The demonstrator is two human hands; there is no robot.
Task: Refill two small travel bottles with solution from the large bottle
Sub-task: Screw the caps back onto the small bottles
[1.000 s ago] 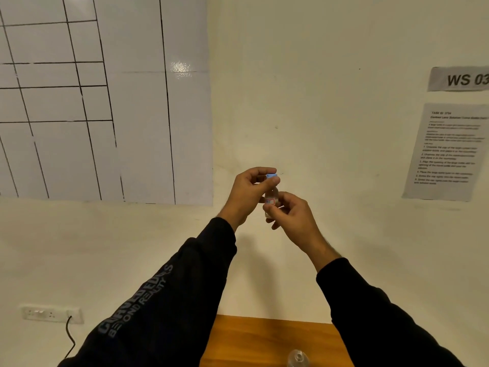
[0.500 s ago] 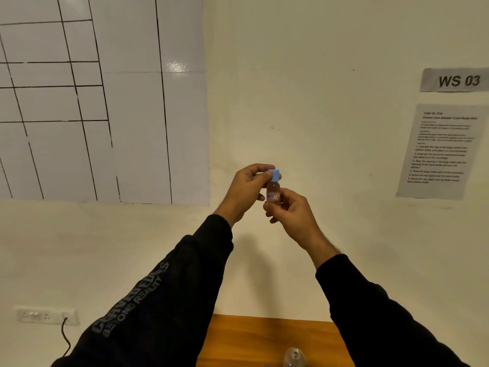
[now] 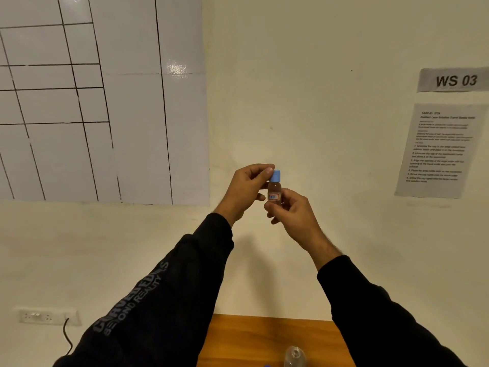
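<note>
Small bottle point(image 3: 274, 193) being held up in the air before the wall, well above the worktop point(image 3: 264, 337). Right hand point(image 3: 292, 213) is pinching its body, upright. Left hand point(image 3: 247, 188) fingers are pinching the blue cap point(image 3: 276, 176). Likely turning the cap; which way, cannot tell. Advice: keeping the bottle vertical, body gripped firm, twisting only the cap. A clear bottle point(image 3: 294, 356) is standing at the worktop's near edge.

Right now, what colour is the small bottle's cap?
Light blue cap, seen in the head view.
</note>
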